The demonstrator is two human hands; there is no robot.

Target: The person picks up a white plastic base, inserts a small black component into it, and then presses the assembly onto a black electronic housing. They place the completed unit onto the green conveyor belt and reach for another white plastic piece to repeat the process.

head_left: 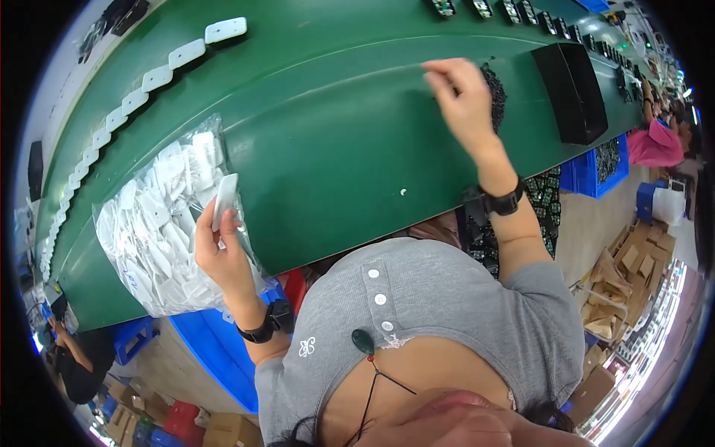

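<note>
My left hand is closed on a white plastic cover, a small rounded oblong held upright between thumb and fingers. Beneath and beside that hand lies a clear plastic bag full of similar white covers. Over the green table, my right hand has its fingers curled toward the thumb. Its fingertips are slightly blurred, and whatever they hold is too small to make out. Just right of it, partly hidden behind the hand, is a heap of small black parts.
White covers form a long row along the table's far left. An open black box stands at the right. Circuit boards line the far edge. Blue bins sit below the table's near edge. Other people work at both ends.
</note>
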